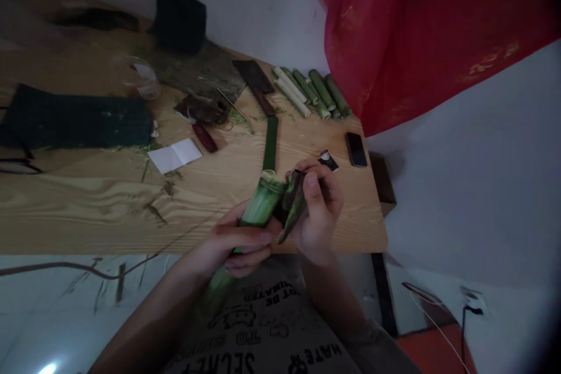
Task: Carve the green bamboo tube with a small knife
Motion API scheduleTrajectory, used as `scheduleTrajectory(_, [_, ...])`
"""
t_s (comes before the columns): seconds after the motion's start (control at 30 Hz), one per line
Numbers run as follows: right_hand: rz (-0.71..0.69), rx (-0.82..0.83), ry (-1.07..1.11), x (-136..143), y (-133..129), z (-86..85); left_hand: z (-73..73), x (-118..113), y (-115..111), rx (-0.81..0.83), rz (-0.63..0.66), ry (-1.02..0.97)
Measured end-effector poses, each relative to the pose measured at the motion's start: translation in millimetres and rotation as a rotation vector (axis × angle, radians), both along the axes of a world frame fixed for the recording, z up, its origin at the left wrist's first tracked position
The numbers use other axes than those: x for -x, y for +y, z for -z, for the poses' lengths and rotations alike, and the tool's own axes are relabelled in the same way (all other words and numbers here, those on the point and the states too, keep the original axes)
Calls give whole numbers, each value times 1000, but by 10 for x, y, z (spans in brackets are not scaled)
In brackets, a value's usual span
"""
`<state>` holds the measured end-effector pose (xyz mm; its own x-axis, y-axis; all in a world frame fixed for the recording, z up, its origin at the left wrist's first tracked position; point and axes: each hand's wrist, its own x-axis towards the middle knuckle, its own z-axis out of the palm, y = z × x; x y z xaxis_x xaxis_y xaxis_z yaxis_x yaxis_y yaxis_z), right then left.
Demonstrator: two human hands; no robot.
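Left side of the frame: glasses (20,165) at the left edge, then a green cloth (79,121) on the wooden table (65,204). Folded white paper (175,156) lies left of centre, with a red handle (204,137) just beside it, towards the upper right.

Centre, lower part: the left hand (245,245) is closed round the bamboo (263,201), fingers wrapped across its middle. The bamboo's long axis runs on a slant from lower left, by the grey shirt (263,327), to the centre of the frame; the cut upper end points up and to the right. That end's rim shows whole, above the table's near edge. A green strip (270,143) begins right behind the rim as seen here; whether they touch cannot be told. Beyond the strip lies a dark flat tool (253,76).

Right of the bamboo: the right hand (322,210) grips a bent dark sheet (293,210), thumb uppermost. The sheet's edge is up against the bamboo's right side near the rim, leaving little or no gap there; contact cannot be confirmed. Shorter bamboo pieces (322,90) lie at upper right of centre, well apart from both hands. The phone (356,149) lies near the table's right edge, with bare wood between it and the right hand
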<state>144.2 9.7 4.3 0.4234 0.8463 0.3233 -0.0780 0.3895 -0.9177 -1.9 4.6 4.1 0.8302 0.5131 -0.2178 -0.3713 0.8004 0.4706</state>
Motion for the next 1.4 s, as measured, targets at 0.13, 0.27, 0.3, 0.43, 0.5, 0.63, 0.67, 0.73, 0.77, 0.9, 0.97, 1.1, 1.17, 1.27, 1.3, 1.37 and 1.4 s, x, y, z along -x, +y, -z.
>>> scheduleTrajectory(0.13, [23,-4,-70,-49,5,-30,25,-10,-24,-10,-13,-28])
scheduleTrajectory(0.27, [120,-137,-208,-108,-13,-100,6,-19,-28,-1,-5,-12])
scheduleTrajectory(0.3, [136,-181,-271,-112,-26,-116,1,-21,-26,4,-3,-13])
scheduleTrajectory(0.43, [148,-281,-579,-102,-87,-146,1,-45,-26,20,4,-20])
scheduleTrajectory(0.5, [162,-297,-670,-108,-100,-151,9,-64,-33,23,4,1])
scheduleTrajectory(0.63, [180,-366,-706,-156,-89,-162,21,-81,-44,14,59,17])
scheduleTrajectory(0.67, [177,-380,-707,-168,-83,-158,24,-78,-42,20,80,4])
scheduleTrajectory(0.73, [172,-405,-696,-182,-68,-132,33,-67,-31,49,118,-71])
scheduleTrajectory(0.77, [174,-419,-688,-184,-60,-114,40,-63,-22,73,134,-132])
scheduleTrajectory(0.9, [194,-443,-714,-166,-31,-61,74,-62,13,158,197,-323])
scheduleTrajectory(0.97, [196,-456,-751,-161,-27,-55,89,-65,21,172,190,-292])
scheduleTrajectory(1.1, [167,-505,-754,-177,-37,2,119,-47,32,215,163,-255])
scheduleTrajectory(1.17, [160,-492,-729,-190,-46,53,142,-41,45,235,216,-310])
scheduleTrajectory(1.27, [180,-479,-732,-210,-55,91,182,-56,61,254,275,-339])
scheduleTrajectory(1.3, [186,-485,-746,-217,-56,87,194,-66,63,261,272,-325])
scheduleTrajectory(1.37, [186,-495,-765,-231,-58,55,210,-85,63,282,229,-282])
scheduleTrajectory(1.4, [160,-489,-780,-240,-60,32,211,-91,63,292,207,-257])
